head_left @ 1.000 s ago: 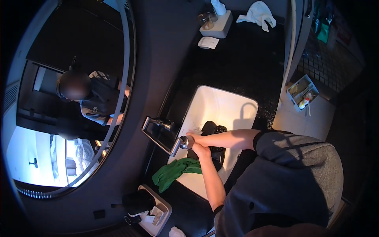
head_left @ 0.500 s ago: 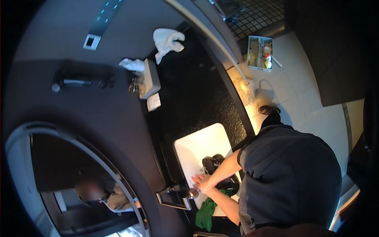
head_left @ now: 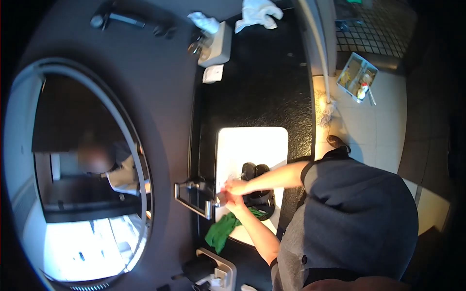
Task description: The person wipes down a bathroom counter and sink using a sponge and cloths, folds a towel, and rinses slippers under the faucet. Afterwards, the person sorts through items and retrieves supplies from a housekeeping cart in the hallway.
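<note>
My right hand [head_left: 235,186] and my left hand [head_left: 235,202] meet at the spout of the metal faucet [head_left: 209,206], over the white sink [head_left: 255,140]. Both lie against each other, and glare blurs their fingers; whatever they may hold is hidden. Black objects [head_left: 249,169] sit in the basin beside and beneath my forearms. A green cloth [head_left: 223,232] hangs over the sink's edge, close to my left hand.
A round mirror [head_left: 87,116] is on the wall. The dark counter carries a grey holder [head_left: 221,46], white cloth [head_left: 257,13] and a tray [head_left: 230,266]. On the floor are a caddy [head_left: 357,77] and a mop head [head_left: 326,109].
The view has swung and turned, shifting the sink and mirror in the frame. My hands stay together at the faucet; my right hand's fingers, spread half a second ago, are now less distinct.
</note>
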Tool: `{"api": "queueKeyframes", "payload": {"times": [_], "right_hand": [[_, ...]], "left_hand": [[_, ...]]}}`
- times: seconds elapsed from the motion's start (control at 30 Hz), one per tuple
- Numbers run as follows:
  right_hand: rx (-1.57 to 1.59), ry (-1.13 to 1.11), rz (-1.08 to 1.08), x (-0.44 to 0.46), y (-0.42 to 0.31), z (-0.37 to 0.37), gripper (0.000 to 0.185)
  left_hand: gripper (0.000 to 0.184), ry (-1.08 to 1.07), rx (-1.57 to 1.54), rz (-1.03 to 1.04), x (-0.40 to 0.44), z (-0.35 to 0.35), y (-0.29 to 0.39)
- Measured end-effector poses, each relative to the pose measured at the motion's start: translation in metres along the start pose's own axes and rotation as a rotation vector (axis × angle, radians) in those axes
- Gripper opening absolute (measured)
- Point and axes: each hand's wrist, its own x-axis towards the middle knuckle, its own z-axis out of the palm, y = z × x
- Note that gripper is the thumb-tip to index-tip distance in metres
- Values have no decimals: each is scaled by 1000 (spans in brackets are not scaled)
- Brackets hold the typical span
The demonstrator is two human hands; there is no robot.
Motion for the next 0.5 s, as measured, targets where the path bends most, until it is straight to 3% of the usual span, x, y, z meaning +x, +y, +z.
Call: {"api": "queueKeyframes", "payload": {"times": [0.03,0.07,0.13,0.2,0.23,0.27,0.33,0.37,0.47,0.5], "right_hand": [[-395,-166,38,-26,-58,-54,38],[-539,-224,207,-41,-85,-87,38],[-788,-331,-36,-44,-69,-123,36],[-658,-303,-177,-50,-78,-176,30],[-652,-213,-399,-53,-72,-206,26],[-581,-97,-414,-50,-68,-232,23],[-820,-35,-358,-52,-92,-286,28],[-916,-18,-432,-48,-88,-311,34],[-1288,251,-321,-46,-61,-309,50],[-1157,87,-271,-39,-61,-298,54]], "left_hand": [[33,60,-12,-9,-4,-10,4],[33,189,31,-19,-9,-17,7],[46,475,166,-65,-27,-26,1],[51,435,226,0,-46,-31,-8],[53,371,223,6,-54,-35,-11],[39,349,196,40,-61,-31,-16],[44,253,106,47,-68,-39,-24],[47,238,79,52,-72,-39,-28],[55,207,23,69,-76,-32,-34],[54,215,9,77,-71,-29,-37]]}}
